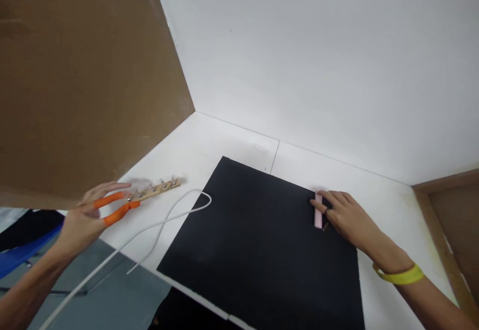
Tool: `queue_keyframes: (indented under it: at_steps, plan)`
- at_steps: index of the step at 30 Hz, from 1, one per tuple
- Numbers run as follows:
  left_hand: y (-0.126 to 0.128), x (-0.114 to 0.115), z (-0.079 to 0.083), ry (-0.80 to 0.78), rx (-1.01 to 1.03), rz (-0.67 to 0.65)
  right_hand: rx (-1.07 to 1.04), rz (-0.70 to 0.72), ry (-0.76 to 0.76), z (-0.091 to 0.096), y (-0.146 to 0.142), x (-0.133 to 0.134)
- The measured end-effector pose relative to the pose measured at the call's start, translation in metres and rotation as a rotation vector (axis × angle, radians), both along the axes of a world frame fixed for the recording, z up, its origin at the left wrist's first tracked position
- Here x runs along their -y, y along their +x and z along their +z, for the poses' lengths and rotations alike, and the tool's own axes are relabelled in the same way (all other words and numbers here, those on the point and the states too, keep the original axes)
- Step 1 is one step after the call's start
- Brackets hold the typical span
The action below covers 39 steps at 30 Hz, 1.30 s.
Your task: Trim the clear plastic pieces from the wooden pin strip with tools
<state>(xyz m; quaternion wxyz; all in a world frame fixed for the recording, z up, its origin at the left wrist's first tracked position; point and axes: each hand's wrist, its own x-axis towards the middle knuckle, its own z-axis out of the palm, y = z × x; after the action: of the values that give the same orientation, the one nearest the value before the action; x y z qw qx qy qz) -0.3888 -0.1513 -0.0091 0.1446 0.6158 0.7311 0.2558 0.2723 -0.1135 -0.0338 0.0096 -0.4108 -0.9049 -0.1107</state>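
Far out to the left of the black mat, a brown cardboard panel stands upright along the edge of the white tabletop. Below it the left hand reaches in toward the mat with its fingers stretched out and spread. Two of them wear orange finger covers. The fingertips meet the near end of a wooden strip studded with small metal pins. The strip lies on the tabletop well left of the mat's far corner and points toward it. Whether the fingers pinch the strip or only touch it cannot be told. Between the strip and the mat's left edge a white cable bends into a loop. Its tip nearly touches the mat, and both strands run back off the table's near edge. At the mat's far right edge a short pink bar lies flat on the mat. The right hand rests just right of it, loosely open, fingertips laid against the bar's side and not closed around it. A yellow wristband circles that wrist, off the mat's right side.
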Motion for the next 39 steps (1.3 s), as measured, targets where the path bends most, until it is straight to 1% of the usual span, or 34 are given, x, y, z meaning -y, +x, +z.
queue_keyframes:
  at_steps: [2, 4, 6, 9, 11, 13, 15, 16, 18, 21, 24, 28, 35, 39]
  plan:
    - [0.016, -0.029, 0.008, 0.036, 0.003, -0.099, 0.036, 0.05, -0.025, 0.0, -0.003, -0.005]
    - [0.042, -0.064, 0.013, 0.061, 0.009, -0.241, 0.053, 0.077, -0.035, 0.0, -0.007, -0.008]
    - [0.079, -0.101, 0.014, 0.08, 0.033, -0.399, 0.05, 0.066, -0.029, 0.001, -0.009, -0.009]
    - [0.145, -0.146, 0.007, 0.089, 0.08, -0.645, 0.008, -0.037, 0.006, 0.003, -0.003, -0.002]
    - [0.189, -0.164, -0.002, 0.074, 0.105, -0.792, -0.042, -0.138, 0.041, 0.002, 0.005, 0.009]
    - [0.226, -0.173, -0.013, 0.044, 0.122, -0.903, -0.094, -0.215, 0.063, -0.002, 0.012, 0.026]
    - [0.251, -0.176, -0.024, -0.003, 0.12, -0.998, -0.14, -0.241, 0.046, -0.01, 0.016, 0.043]
    - [0.26, -0.177, -0.029, -0.027, 0.114, -1.04, -0.164, -0.247, 0.038, -0.015, 0.016, 0.05]
    - [0.268, -0.178, -0.037, -0.065, 0.098, -1.096, -0.205, -0.265, 0.031, -0.024, 0.015, 0.06]
    - [0.267, -0.181, -0.043, -0.1, 0.076, -1.113, -0.26, -0.293, 0.037, -0.031, 0.01, 0.063]
    - [0.263, -0.182, -0.046, -0.128, 0.06, -1.106, -0.305, -0.295, 0.046, -0.031, 0.007, 0.056]
    - [0.265, -0.182, -0.05, -0.139, 0.06, -1.106, -0.354, -0.28, 0.026, -0.031, 0.004, 0.051]
    - [0.272, -0.189, -0.051, -0.127, 0.069, -1.124, -0.436, -0.293, 0.0, -0.033, -0.001, 0.05]
    - [0.276, -0.185, -0.052, -0.087, 0.072, -1.093, -0.443, -0.31, 0.009, -0.032, -0.005, 0.051]
